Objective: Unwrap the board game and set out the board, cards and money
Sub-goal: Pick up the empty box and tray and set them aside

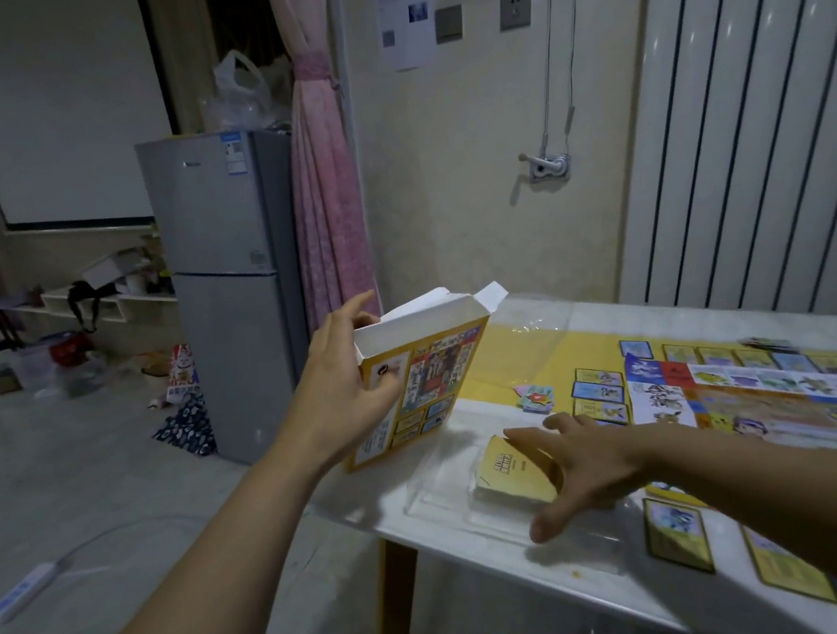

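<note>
Just right of the open yellow cardboard box [428,383] sits the yellow card stack [499,469] in its clear plastic tray [426,508], under the right grip [583,475], fingers spread; the left grip [341,387] clutches the box.

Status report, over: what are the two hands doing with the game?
Left hand grips open game box, upright at table edge. Right hand open, spread over yellow card stack. Board and cards laid out; nothing blocking.
</note>
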### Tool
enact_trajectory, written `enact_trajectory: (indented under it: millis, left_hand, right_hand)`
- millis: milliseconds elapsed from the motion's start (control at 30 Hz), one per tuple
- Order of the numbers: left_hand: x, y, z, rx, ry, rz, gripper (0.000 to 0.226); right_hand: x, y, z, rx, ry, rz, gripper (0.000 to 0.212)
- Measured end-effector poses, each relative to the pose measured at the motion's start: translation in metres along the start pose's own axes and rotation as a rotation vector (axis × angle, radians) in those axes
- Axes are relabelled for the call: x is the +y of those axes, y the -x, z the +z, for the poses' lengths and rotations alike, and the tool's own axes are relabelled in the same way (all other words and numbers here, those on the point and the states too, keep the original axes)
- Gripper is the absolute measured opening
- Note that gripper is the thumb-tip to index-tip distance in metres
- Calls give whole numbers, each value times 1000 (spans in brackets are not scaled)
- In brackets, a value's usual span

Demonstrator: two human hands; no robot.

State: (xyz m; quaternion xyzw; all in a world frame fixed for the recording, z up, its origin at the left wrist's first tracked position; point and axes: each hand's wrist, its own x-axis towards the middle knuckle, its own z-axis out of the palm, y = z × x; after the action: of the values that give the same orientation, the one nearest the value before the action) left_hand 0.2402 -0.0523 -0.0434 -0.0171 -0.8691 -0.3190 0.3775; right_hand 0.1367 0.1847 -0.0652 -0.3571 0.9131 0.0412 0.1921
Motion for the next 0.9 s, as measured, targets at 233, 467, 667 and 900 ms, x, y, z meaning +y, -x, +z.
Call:
enact_trajectory:
  millis: [233,467,667,900]
  left_hand:
    - [4,0,5,75,-65,101,65]
    - [2,10,27,41,-232,288,78]
    - [7,38,52,-100,-265,285,84]
    - [17,71,56,-128,-280,380,87]
  right_hand:
    - [11,28,-23,38,-15,7,107]
    - [31,89,-60,26,-35,62,117]
    - [33,125,-60,2,-54,41,113]
    - [29,125,-33,-78,-165,-42,104]
